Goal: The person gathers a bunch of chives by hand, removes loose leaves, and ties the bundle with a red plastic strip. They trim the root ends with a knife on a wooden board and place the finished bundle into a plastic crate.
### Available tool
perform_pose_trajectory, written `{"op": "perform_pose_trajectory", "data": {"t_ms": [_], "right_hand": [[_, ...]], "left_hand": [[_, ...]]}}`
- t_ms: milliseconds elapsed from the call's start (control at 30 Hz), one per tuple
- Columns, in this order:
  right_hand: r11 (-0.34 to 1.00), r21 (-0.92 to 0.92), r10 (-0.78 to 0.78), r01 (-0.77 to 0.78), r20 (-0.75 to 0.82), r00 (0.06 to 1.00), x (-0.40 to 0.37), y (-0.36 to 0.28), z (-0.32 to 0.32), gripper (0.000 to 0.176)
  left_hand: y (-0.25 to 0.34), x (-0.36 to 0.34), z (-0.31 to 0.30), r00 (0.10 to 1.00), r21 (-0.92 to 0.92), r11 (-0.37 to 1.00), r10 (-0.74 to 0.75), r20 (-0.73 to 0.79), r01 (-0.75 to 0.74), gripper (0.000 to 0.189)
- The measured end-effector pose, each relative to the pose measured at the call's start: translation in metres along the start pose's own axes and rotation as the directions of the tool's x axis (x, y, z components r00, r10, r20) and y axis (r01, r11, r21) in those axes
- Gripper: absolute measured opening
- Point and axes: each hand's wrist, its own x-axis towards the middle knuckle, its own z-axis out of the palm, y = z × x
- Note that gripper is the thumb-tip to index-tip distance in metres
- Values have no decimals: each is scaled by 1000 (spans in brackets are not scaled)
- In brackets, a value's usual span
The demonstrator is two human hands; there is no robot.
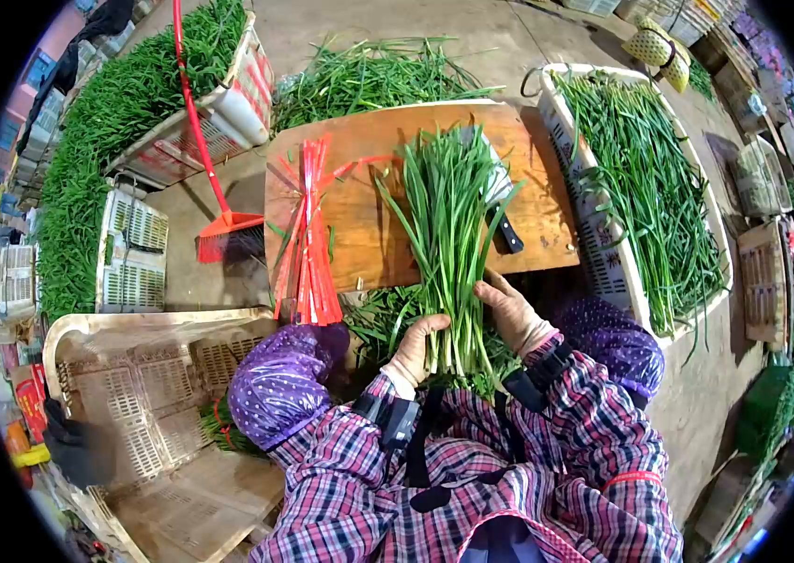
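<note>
Wooden board (364, 220); green bunch (448, 211), leaves across board, stems beyond its near edge; left hand (413, 349) and right hand (512, 312) grasp the stems, apparently gathering them; any shift calls for two-sided support.

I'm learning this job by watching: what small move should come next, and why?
Probably have the left hand take one of the red strips: it and the right hand hold a bunch with no tie showing, and the strips lie on the board.
</note>
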Motion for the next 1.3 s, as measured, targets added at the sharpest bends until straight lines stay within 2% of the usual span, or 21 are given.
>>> {"op": "perform_pose_trajectory", "data": {"t_ms": [33, 100, 133, 167, 300, 367, 400, 433, 567, 633, 667, 700, 767, 800, 833, 967, 1100, 1167, 1233, 1267, 1300], "right_hand": [[995, 61, 80, -76, -60, 995, -17, -2, 4, 75], [988, 101, 119, -114, -50, 992, -31, 8, -3, 70], [977, 175, 115, -121, 43, 992, -31, 22, -14, 67], [978, 174, 118, -118, 10, 993, -40, 18, -8, 65], [996, 79, 43, -43, -7, 999, -54, 29, -10, 66], [999, -15, 44, -46, -83, 996, -69, 24, -3, 65], [998, -65, -4, -3, -104, 995, -69, 35, -10, 62], [998, -59, -4, -3, -111, 994, -73, 37, -10, 62], [994, -71, -96, 80, -248, 964, -78, 48, -3, 51], [981, -115, -177, 155, -216, 960, -74, 52, 1, 48], [982, -16, -185, 186, -210, 960, -70, 55, 5, 44], [991, -15, -133, 133, -274, 953, -67, 50, 11, 40], [990, 14, -125, 137, -329, 936, -57, 56, 14, 36], [996, 58, -34, 61, -391, 920, -55, 50, 20, 33], [997, 15, -62, 74, -399, 915, -48, 59, 14, 31], [983, 44, -147, 180, -405, 902, -43, 66, 14, 31], [992, 81, -54, 94, -402, 914, -47, 52, 16, 31], [995, 88, -2, 40, -393, 920, -48, 49, 17, 33], [999, 10, -34, 40, -331, 943, -51, 51, 17, 45], [994, -34, -108, 103, -248, 963, -56, 50, 19, 54], [992, -121, -61, 40, -172, 983, -62, 37, 25, 55]], "left_hand": [[-1, 3, 1, 1000, 13, 1000, -2, -17, 3, 34], [-4, 7, -7, 1000, -14, 1000, -7, -8, 7, 32], [-2, 10, -17, 998, -19, 999, -47, 32, 47, 37], [-1, 8, -13, 998, -42, 998, -40, 55, 42, 38], [-3, 9, -12, 1000, -30, 999, 13, 14, -12, 39], [-4, 6, -5, 993, -117, 993, 4, 115, 10, 40], [-3, 5, -4, 989, -88, 996, -4, 148, 17, 42], [-3, 4, -1, 981, -100, 995, -10, 195, 30, 47], [-3, 8, -1, 977, -64, 998, 40, 208, -27, 57], [-6, 6, 2, 977, -74, 996, 63, 205, -48, 60], [-7, 8, -1, 977, -83, 996, 61, 205, -45, 58], [-8, 8, -3, 976, -108, 994, 43, 215, -20, 56], [-9, 7, -9, 983, -82, 996, 35, 179, -21, 53], [-7, 7, -5, 985, -71, 997, 34, 167, -23, 51], [-8, 3, 0, 994, -69, 997, 38, 104, -31, 47], [-13, 8, -6, 998, 9, 1000, -9, 57, 8, 38], [-15, 3, 8, 995, 122, 990, -56, -85, 66, 33], [-15, 3, 9, 996, 113, 992, -42, -77, 51, 33], [-20, 7, 0, 992, 206, 978, 41, -116, -16, 34], [-20, 8, 3, 984, 260, 965, 62, -168, -17, 35], [-20, 4, 4, 984, 275, 961, 84, -160, -37, 34]]}}
